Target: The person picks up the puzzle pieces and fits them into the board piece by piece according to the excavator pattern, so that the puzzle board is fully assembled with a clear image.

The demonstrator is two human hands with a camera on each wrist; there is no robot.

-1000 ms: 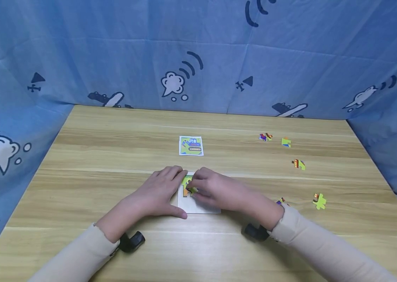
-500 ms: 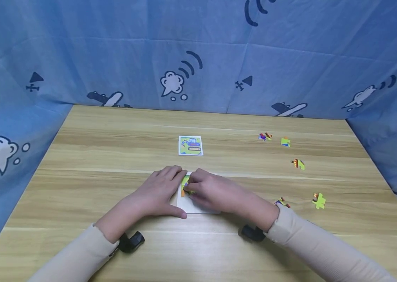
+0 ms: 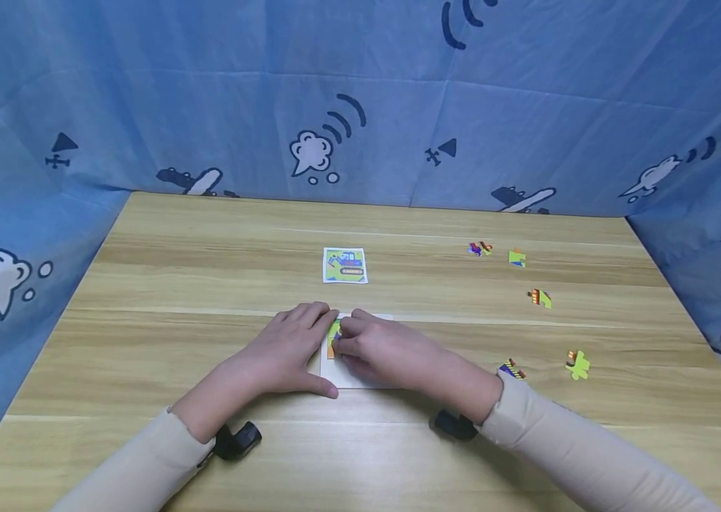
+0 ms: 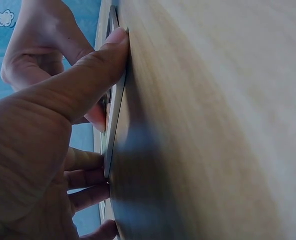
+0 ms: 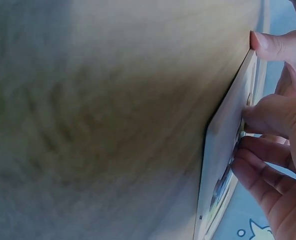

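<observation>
A white puzzle board (image 3: 341, 375) lies on the table between the two hands. My left hand (image 3: 293, 343) rests along its left side, fingers stretched and the thumb at the near left corner. In the left wrist view, the left thumb touches the board's edge (image 4: 115, 107). Over the upper part of the board, my right hand (image 3: 392, 350) pinches a small jigsaw piece, mostly hidden by the fingers. Beside those fingertips, green and orange jigsaw pieces (image 3: 331, 350) show on the board. In the right wrist view, the right thumb and fingertips are down at the board's surface (image 5: 220, 130).
A small picture card (image 3: 345, 265) with a blue excavator lies beyond the board. Several loose jigsaw pieces are spread to the right, among them a green one (image 3: 578, 365) and a striped one (image 3: 512, 368). Blue patterned cloth (image 3: 373, 107) hangs behind the wooden table (image 3: 207, 249).
My right hand has shifted slightly left, its fingers now covering the pinched jigsaw piece more. The striped piece by the right sleeve shows more. My left hand keeps its place.
</observation>
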